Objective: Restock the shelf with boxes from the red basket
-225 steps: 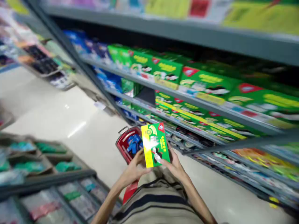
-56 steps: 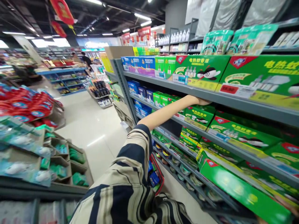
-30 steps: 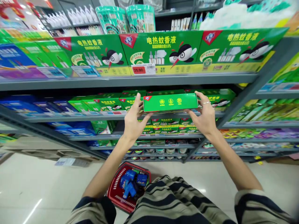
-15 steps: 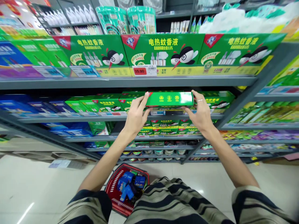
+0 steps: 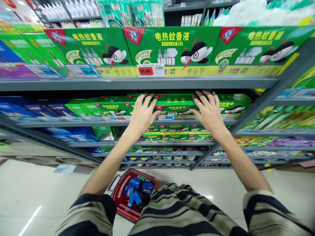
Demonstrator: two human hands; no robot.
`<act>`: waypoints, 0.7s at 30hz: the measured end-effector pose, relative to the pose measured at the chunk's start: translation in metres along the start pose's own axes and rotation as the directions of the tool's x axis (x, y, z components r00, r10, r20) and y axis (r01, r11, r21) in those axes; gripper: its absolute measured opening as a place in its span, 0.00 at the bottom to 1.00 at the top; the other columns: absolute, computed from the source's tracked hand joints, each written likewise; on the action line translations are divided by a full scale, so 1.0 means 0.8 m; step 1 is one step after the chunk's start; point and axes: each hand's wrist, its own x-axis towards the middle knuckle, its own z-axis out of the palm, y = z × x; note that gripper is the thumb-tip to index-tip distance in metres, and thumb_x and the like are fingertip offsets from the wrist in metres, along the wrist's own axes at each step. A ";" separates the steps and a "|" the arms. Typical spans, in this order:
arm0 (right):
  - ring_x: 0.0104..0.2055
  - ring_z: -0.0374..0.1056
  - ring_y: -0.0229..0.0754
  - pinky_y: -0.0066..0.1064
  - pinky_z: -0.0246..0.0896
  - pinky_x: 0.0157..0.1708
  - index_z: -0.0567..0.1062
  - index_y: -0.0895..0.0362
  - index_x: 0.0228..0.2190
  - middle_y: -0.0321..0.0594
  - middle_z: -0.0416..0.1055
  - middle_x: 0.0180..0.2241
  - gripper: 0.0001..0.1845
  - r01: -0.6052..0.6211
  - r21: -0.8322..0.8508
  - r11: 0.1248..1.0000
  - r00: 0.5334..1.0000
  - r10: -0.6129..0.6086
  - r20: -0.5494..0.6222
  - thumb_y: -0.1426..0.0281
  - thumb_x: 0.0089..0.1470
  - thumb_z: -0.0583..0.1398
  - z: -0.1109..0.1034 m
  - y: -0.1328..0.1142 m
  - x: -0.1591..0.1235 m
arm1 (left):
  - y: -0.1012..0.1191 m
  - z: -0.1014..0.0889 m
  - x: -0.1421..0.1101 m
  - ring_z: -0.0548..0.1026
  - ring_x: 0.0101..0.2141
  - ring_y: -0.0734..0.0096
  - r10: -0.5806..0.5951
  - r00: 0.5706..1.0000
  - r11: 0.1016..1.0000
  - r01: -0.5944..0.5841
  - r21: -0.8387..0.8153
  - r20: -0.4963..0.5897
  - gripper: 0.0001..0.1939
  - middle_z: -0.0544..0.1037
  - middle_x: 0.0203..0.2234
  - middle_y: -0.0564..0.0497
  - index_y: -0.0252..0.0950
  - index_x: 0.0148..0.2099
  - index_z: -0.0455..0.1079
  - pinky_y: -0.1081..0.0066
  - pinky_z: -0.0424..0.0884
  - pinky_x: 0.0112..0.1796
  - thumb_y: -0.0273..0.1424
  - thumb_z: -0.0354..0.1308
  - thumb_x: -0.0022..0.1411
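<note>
A flat green box (image 5: 176,102) lies on the second shelf (image 5: 73,123), atop the same kind of green boxes. My left hand (image 5: 142,113) rests at the box's left end with fingers stretched out and apart. My right hand (image 5: 208,110), a ring on one finger, lies flat at its right end, fingers spread. Neither hand grips the box. A red basket (image 5: 123,196) with several blue packs stands on the floor below my arms.
The grey top shelf edge (image 5: 137,84) hangs just above my hands, carrying large green boxes (image 5: 172,49) and a red price tag (image 5: 145,70). Blue boxes (image 5: 36,111) fill the left of the second shelf. Lower shelves hold more green boxes and round tins. Pale floor tiles (image 5: 36,193) lie below.
The green box held between both hands has gone back onto the second shelf. Both hands have let go and now lie flat with fingers spread at its ends.
</note>
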 end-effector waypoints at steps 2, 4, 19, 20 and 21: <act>0.76 0.59 0.67 0.75 0.46 0.78 0.71 0.58 0.72 0.55 0.68 0.72 0.30 0.024 0.032 0.999 0.998 -0.026 0.054 0.65 0.74 0.65 -0.001 0.008 0.008 | -0.003 -0.003 0.009 0.60 0.75 0.31 0.035 0.999 0.999 -0.034 -0.015 0.031 0.35 0.70 0.71 0.30 0.30 0.78 0.65 0.34 0.57 0.75 0.42 0.60 0.78; 0.75 0.61 0.66 0.72 0.47 0.78 0.70 0.60 0.72 0.58 0.70 0.70 0.31 0.027 0.076 0.997 0.994 -0.035 0.106 0.62 0.75 0.64 -0.002 0.019 0.017 | -0.007 -0.005 0.020 0.60 0.75 0.34 0.052 0.997 0.998 -0.050 -0.044 0.054 0.37 0.70 0.71 0.31 0.30 0.79 0.63 0.37 0.56 0.76 0.45 0.61 0.77; 0.75 0.63 0.69 0.58 0.63 0.76 0.68 0.58 0.76 0.55 0.68 0.72 0.57 -0.062 0.096 0.993 0.849 0.002 0.528 0.39 0.61 0.73 -0.012 0.059 0.094 | -0.053 -0.018 0.100 0.64 0.76 0.38 0.073 0.865 0.997 -0.055 -0.051 0.497 0.52 0.70 0.73 0.40 0.38 0.82 0.61 0.47 0.58 0.75 0.70 0.53 0.73; 0.75 0.63 0.70 0.59 0.63 0.76 0.68 0.59 0.76 0.55 0.69 0.72 0.57 -0.055 0.097 0.994 0.856 -0.003 0.518 0.39 0.61 0.73 -0.013 0.058 0.091 | -0.054 -0.017 0.098 0.63 0.76 0.38 0.088 0.866 0.996 -0.067 -0.059 0.493 0.52 0.71 0.73 0.40 0.37 0.82 0.61 0.47 0.58 0.75 0.70 0.52 0.74; 0.75 0.63 0.70 0.61 0.62 0.76 0.68 0.59 0.76 0.56 0.69 0.71 0.58 -0.045 0.095 0.994 0.863 -0.009 0.504 0.38 0.61 0.73 -0.013 0.057 0.087 | -0.054 -0.015 0.094 0.63 0.77 0.38 0.098 0.867 0.995 -0.077 -0.062 0.488 0.52 0.70 0.74 0.39 0.36 0.83 0.60 0.46 0.58 0.75 0.69 0.51 0.74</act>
